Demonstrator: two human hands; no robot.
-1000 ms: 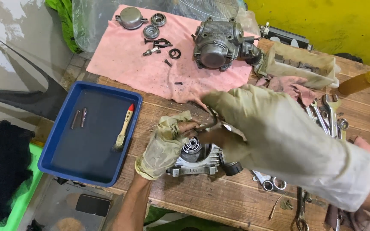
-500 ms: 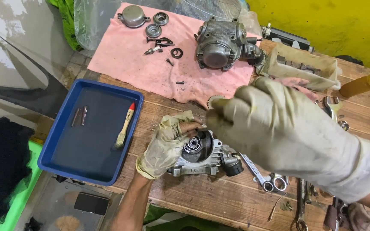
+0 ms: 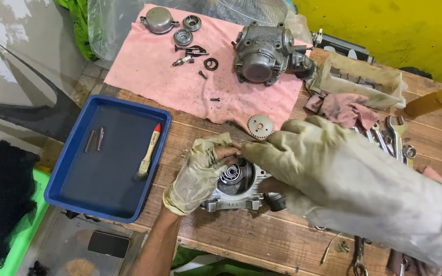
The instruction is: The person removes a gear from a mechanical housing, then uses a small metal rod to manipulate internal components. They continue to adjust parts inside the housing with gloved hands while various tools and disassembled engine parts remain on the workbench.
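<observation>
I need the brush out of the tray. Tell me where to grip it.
Grip the brush by its wooden handle, near the red tip, coming from above. It lies flat in the blue tray, bristles toward you, handle end free of the wall.

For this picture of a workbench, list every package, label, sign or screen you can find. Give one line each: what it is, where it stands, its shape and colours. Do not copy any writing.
Squeeze bottle: far right of the bench, lying tilted, amber body, yellow flip cap.
Plastic container: behind the spanners, oblong, grimy off-white, open top.
Clear plastic bag: behind the pink cloth, crumpled.
No labels, signs or screens can be made out.
</observation>
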